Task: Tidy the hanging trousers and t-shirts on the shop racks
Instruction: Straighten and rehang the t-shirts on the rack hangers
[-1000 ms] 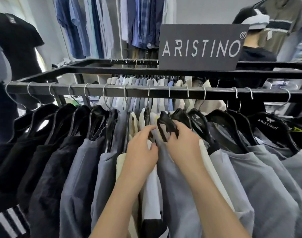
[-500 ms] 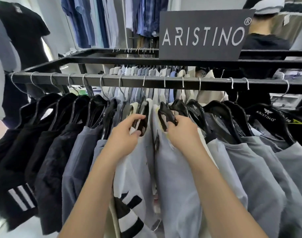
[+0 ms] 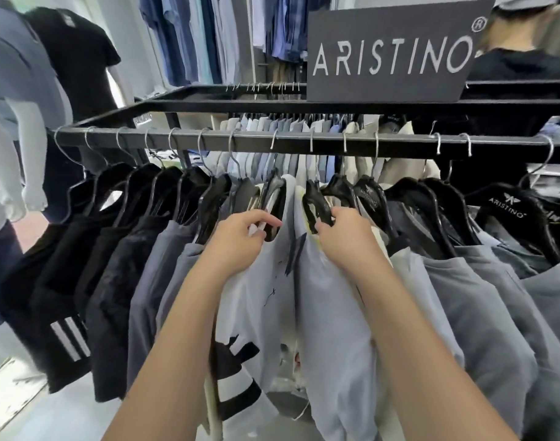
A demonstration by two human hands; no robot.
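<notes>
two pale t-shirts at the middle of the rack: the pale grey t-shirt [image 3: 266,297] on the left and the blue-grey t-shirt [image 3: 332,329] on the right hang side by side from the near rail [image 3: 304,143], each on a black hanger, with a narrow gap open between them. the left hand [image 3: 240,240] is clamped on the left hanger [image 3: 274,198] at its shoulder, fingers curled over the neckline. the right hand [image 3: 345,237] pinches the right hanger [image 3: 317,206] at its near end. the two hands are apart, one on each side of the gap. we judge the step in hand to be parting and spacing these two garments. outward, dark t-shirts [image 3: 113,265] crowd the left of the rail and grey t-shirts [image 3: 495,297] the right. a second row of shirts [image 3: 288,128] hangs behind, beneath a sign [image 3: 393,55] reading aristino. what could go wrong: a pull toward us rather than along the rail could lift a wire hook off it and drop the garment; a grip on cloth and not on plastic could drag a neckline off its hanger shoulder; a hard sideways push could bunch the close-packed neighbours and tilt their hangers. we cannot tell how firmly the hooks sit.
</notes>
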